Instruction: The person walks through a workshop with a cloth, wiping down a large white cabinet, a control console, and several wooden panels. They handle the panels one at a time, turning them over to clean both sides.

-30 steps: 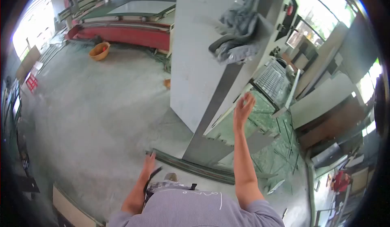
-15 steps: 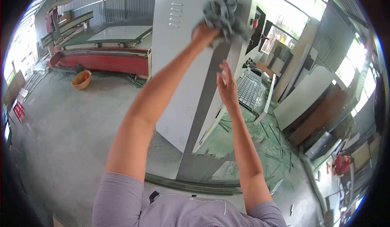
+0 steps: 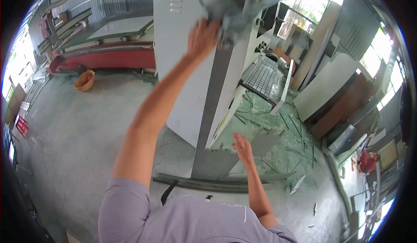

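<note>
My left hand (image 3: 203, 38) is raised high, its fingers closed on a crumpled grey rag (image 3: 232, 19) that is smeared by motion. The rag overlaps the upper corner of a tall light-grey metal cabinet (image 3: 182, 60) with a dark strip (image 3: 216, 80) down its edge. Lower down, my right hand (image 3: 242, 148) hangs with loosely spread fingers and nothing in it. It is in front of a grey board (image 3: 213, 162) with a jagged upper edge at the cabinet's foot.
A keyboard (image 3: 260, 75) rests on a pull-out shelf at the cabinet's right side. Long strips (image 3: 191, 183) lie on the floor before me. Leaning panels (image 3: 325, 86) line the right. A red-sided machine bed (image 3: 102, 61) and an orange basin (image 3: 84, 81) are at left.
My right hand has dropped from beside the cabinet edge to near its foot. My left hand, still gripping the rag, has shifted slightly left, and the rag flares out to the right.
</note>
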Motion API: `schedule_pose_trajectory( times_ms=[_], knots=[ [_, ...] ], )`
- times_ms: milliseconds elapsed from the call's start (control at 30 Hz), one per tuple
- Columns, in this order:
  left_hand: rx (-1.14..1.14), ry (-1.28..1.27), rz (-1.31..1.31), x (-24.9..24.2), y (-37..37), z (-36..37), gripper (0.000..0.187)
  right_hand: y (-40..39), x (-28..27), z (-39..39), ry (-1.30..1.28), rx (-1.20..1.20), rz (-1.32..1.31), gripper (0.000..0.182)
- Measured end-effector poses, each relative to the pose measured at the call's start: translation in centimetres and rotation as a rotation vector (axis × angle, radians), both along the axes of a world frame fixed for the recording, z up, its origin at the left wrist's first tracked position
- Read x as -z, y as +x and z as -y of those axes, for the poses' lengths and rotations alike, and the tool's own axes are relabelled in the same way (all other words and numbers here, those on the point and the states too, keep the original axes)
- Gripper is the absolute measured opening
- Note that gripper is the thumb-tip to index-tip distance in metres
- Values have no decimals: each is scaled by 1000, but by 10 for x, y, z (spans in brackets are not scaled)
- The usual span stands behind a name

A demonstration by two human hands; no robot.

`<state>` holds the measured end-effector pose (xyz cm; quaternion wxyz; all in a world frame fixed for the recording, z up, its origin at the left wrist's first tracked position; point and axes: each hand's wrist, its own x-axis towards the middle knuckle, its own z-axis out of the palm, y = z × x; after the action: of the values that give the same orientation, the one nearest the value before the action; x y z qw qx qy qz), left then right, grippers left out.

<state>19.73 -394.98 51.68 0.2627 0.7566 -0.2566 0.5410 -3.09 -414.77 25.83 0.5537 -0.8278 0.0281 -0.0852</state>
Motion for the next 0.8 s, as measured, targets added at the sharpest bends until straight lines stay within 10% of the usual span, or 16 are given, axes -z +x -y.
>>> schedule_pose_trajectory(
  times_ms=[167,233,300,567,633,800],
  knots=[
    [-57,519,-510,354,-93,-41,24,-120,109,24,45,127,-345,26],
    [-20,761,-1363,462,-155,-85,28,-170,160,41,148,201,-305,25],
    [-154,793,-1443,509,-199,-111,29,-206,178,63,178,251,-322,25],
    [85,-118,-1497,367,-233,-94,38,-180,139,54,357,180,-331,47],
    [506,-442,-1559,313,-251,-64,33,-146,114,27,254,6,-258,62],
    [630,-854,-1608,312,-290,16,27,-97,68,-34,861,-428,-417,65]
  ],
)
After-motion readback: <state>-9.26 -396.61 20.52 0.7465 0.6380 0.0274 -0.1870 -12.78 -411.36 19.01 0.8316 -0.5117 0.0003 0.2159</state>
